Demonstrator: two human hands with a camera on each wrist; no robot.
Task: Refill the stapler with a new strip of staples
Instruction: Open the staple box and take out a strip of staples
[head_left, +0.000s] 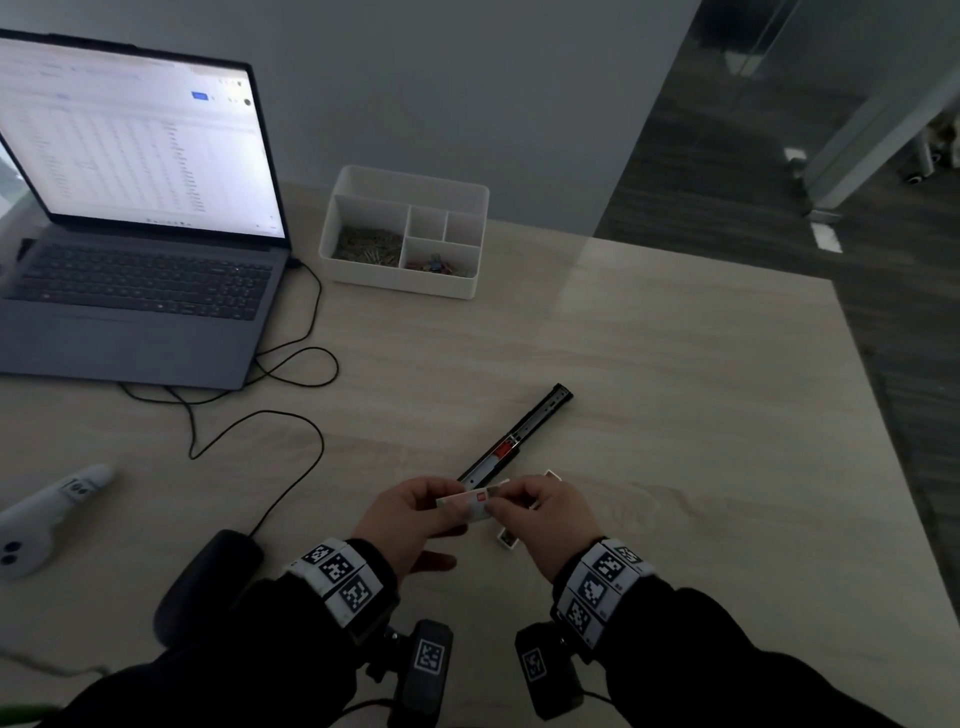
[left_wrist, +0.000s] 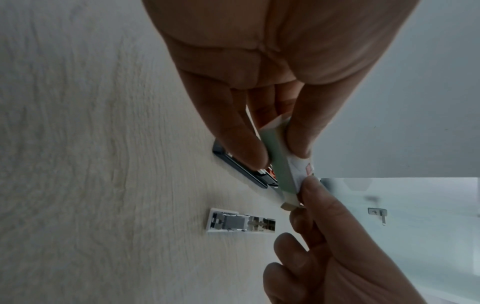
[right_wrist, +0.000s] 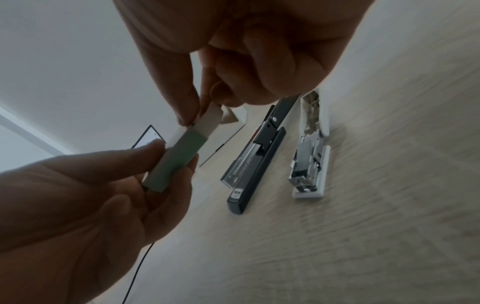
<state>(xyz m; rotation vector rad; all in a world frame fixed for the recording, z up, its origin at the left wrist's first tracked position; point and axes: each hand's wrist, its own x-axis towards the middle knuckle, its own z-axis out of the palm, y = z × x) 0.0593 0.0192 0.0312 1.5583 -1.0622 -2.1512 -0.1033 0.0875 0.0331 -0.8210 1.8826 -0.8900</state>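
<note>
A pale wood-grain table fills the scene under dim light. Near its front edge, two hands meet over a small, flat cardboard staple box, white on one face with a small red label and pale green along its narrow side. The left hand pinches the box between thumb and curled fingers, gripping it closely around its green side. The right hand pinches the box's open cardboard end flap between thumb tip and forefinger, its other fingers curled in. The box's long axis runs left to right between the two hands.

Just beyond the hands lies the black stapler, opened out flat into one long, slim bar of dark plastic and shiny metal, with a small orange-red part at its middle. Its long axis runs diagonally, from near the hands away toward the far right. Beside it, under the right hand, lies a short white plastic piece with bright metal parts inside.

Farther back sit a white compartment tray and an open grey laptop.
</note>
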